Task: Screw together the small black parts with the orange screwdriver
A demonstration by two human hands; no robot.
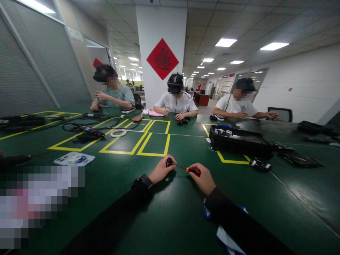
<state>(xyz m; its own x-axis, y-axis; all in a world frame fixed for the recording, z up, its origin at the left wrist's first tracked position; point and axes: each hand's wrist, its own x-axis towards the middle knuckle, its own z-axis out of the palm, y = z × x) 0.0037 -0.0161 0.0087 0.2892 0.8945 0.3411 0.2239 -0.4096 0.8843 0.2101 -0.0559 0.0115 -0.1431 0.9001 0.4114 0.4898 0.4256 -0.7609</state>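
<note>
Over the green table, my right hand [205,180] is closed round the handle of a screwdriver [196,172] with an orange and black grip. Its thin shaft points left toward a small black part [169,162]. My left hand [160,171], with a dark watch on the wrist, pinches this rounded part between thumb and fingers. The shaft's tip reaches the fingertips of the left hand; whether it sits in the part cannot be made out. What kind of part it is does not show.
A black open case [239,140] stands at the right, with a dark device [260,164] near it. A phone [74,159] lies at the left. Cables [90,132] and a white coil [118,133] lie among yellow tape outlines. Several people sit across the table.
</note>
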